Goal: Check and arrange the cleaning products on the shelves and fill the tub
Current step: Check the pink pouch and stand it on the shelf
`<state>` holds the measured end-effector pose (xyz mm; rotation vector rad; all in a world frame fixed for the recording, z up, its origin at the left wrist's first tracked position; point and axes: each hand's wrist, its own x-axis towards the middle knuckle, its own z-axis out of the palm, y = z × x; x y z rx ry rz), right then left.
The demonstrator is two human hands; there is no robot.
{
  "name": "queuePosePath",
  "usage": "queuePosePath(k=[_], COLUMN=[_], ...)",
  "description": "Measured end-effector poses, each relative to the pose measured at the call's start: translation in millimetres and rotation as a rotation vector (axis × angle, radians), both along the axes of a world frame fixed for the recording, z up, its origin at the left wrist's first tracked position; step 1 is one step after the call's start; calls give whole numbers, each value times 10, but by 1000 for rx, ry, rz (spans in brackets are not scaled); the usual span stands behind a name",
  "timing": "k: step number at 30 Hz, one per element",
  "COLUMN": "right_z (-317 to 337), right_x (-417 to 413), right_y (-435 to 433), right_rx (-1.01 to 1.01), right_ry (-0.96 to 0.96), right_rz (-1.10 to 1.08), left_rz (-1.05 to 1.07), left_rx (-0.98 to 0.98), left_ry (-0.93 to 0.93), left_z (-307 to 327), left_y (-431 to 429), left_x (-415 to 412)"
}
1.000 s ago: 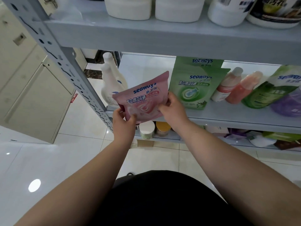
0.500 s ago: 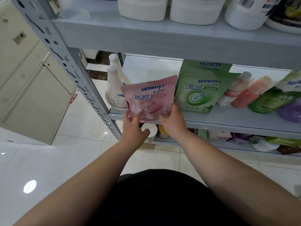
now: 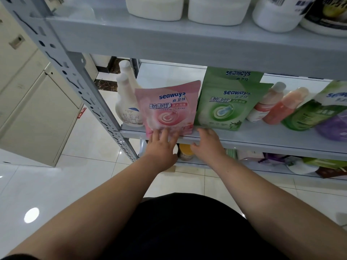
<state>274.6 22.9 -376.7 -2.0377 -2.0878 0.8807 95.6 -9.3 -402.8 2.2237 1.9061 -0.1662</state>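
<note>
– Grey metal shelving over a pale tiled floor; where is the pink pouch?

– Upright at the front of the middle shelf, between a white bottle on its left and a green pouch on its right. It looks to touch or overlap both, and its base sits right at the lip.

– And the hands?

– Left hand is flat and open, fingers spread against the pouch's lower front, pressing rather than gripping. Right hand lies loosely on the shelf's front edge by the pouch's lower right corner. It holds nothing I can see, though I can't tell whether it touches the pouch.

– How would it handle?

– My guess is light and soft: a thin glossy film bag whose top edge curls already. The contents probably sit low, so the base is the stable part and the top is floppy. The film looks slick, so a flat palm could slide on it.

– Where would you take hold?

– At the two lower corners or along the side seams, thumb in front and fingers behind. Pinching the top would likely let it fold over. It may tip forward off the lip if released carelessly, so it wants nudging further back
</note>
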Motion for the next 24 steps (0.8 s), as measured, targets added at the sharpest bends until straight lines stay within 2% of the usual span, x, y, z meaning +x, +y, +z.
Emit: queuePosePath(k=[9,17,24], right_z=[-68,-141,-144], right_x=[91,98,137], right_y=[67,91,110], right_rx=[-27,-6,-18], right_ry=[-124,-230,-220], right_rz=[97,168,175], left_rz=[-88,-38,-2], left_rx=[-47,-34,-59], left_ry=[77,72,56], left_z=[-68,-87,-92], left_y=[259,525,713], left_x=[-34,-26,-30])
